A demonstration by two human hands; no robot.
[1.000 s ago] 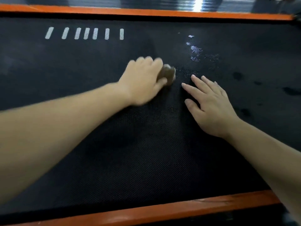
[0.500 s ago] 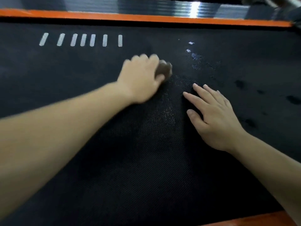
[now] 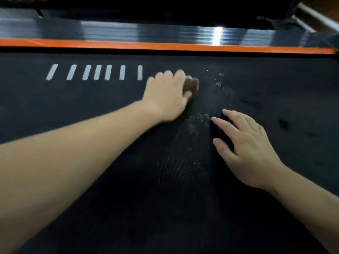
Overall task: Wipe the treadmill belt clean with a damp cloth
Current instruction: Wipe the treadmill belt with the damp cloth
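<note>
The black textured treadmill belt (image 3: 165,189) fills the head view. My left hand (image 3: 166,97) grips a small brown bunched cloth (image 3: 191,85) and presses it on the belt near the far side; most of the cloth is hidden under my fingers. My right hand (image 3: 245,149) lies flat on the belt to the right and nearer, fingers straight and spread, holding nothing. Shiny wet specks (image 3: 199,123) glint on the belt between the two hands, and more wet specks (image 3: 220,83) show right of the cloth.
An orange side strip (image 3: 165,46) and a glossy dark side rail (image 3: 128,32) run along the far edge of the belt. A row of several white dashes (image 3: 97,72) is printed left of the cloth. Dark damp spots (image 3: 283,123) mark the belt at right.
My left hand has slid the cloth away from me toward the far orange strip. My right hand stays flat in place. The view has tilted up, and the near orange strip has dropped out of sight.
</note>
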